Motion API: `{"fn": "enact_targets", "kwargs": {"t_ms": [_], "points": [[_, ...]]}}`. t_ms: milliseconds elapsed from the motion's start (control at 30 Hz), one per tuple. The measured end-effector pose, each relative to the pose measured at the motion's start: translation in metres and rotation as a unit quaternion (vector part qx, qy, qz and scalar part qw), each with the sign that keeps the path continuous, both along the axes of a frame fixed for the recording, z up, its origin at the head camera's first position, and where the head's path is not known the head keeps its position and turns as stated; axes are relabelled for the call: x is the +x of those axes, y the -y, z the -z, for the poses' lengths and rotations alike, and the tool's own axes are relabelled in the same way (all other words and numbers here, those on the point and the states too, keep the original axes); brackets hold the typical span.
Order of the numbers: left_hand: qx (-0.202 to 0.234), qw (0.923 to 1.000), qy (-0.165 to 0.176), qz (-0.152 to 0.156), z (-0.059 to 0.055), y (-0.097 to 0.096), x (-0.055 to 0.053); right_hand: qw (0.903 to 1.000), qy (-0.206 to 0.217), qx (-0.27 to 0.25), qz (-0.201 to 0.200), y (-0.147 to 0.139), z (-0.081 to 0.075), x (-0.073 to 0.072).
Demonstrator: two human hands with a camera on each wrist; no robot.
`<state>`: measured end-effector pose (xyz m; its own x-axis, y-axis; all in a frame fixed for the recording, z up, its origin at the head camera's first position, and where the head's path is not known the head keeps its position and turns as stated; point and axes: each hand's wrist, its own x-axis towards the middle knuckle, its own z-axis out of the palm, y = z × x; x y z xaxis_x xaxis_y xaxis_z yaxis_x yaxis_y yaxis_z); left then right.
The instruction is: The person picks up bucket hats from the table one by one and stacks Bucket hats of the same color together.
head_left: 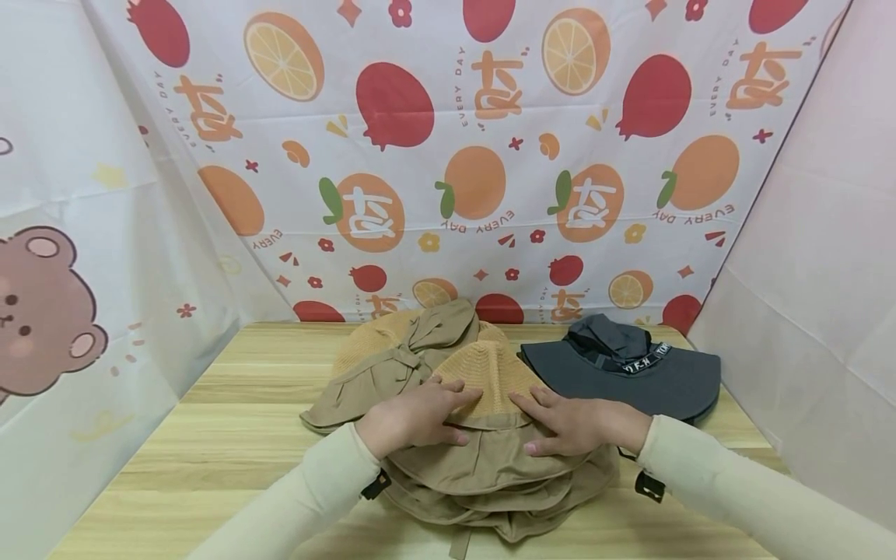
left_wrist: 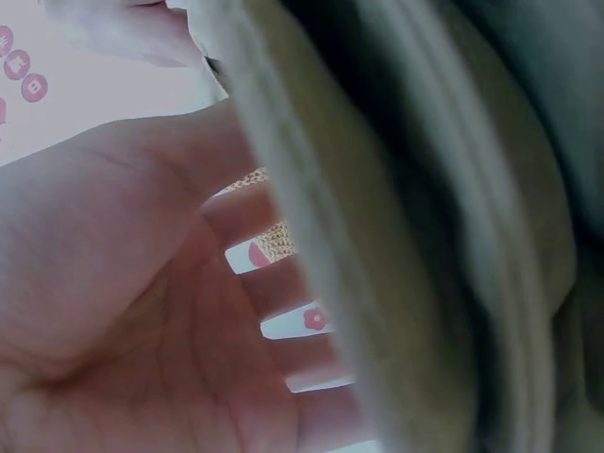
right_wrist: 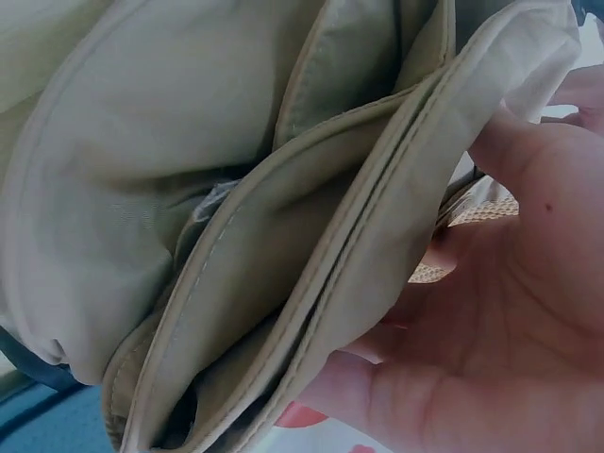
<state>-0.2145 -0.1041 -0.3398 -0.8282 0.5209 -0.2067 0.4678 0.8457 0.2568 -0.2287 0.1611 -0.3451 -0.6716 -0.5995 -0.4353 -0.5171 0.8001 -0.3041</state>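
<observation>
Evenly, the person's left hand [head_left: 420, 416] and right hand [head_left: 577, 422] — fingers spread, not pinching — rest on opposite sides of the tan cloth-brimmed hat [head_left: 486, 424] topping a matching stack [head_left: 518, 523], its woven straw-coloured crown [head_left: 488, 377] between them, neither hand nearer.
</observation>
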Motion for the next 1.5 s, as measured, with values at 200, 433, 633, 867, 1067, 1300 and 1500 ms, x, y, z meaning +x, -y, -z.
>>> {"fn": "enact_targets", "kwargs": {"t_ms": [200,433,633,867,1067,1300,1500], "points": [[-0.006,1.0,0.0,0.001,0.001,-0.001,0.0,0.9999,0.004,0.013,-0.001,0.0,0.0,-0.002],[0.0,0.9997,0.025,-0.006,-0.002,0.0,0.0,0.9996,0.014,0.022,-0.011,0.0,-0.005,-0.009],[0.009,0.9986,0.049,-0.017,-0.003,0.003,-0.001,0.9995,0.017,0.025,-0.011,0.001,-0.008,-0.011],[0.011,0.9987,0.047,-0.013,-0.002,0.004,-0.001,0.9993,0.016,0.03,-0.012,0.002,-0.007,-0.012],[0.007,0.9989,0.046,-0.011,0.001,0.004,0.0,0.999,0.017,0.04,-0.012,0.003,-0.008,-0.012],[0.015,0.9988,0.047,0.0,0.005,0.007,-0.003,0.9979,0.02,0.061,-0.013,0.004,-0.009,-0.014],[0.007,0.9988,0.049,0.004,0.004,0.008,-0.002,0.9983,0.024,0.051,-0.014,0.003,-0.008,-0.014]]}}
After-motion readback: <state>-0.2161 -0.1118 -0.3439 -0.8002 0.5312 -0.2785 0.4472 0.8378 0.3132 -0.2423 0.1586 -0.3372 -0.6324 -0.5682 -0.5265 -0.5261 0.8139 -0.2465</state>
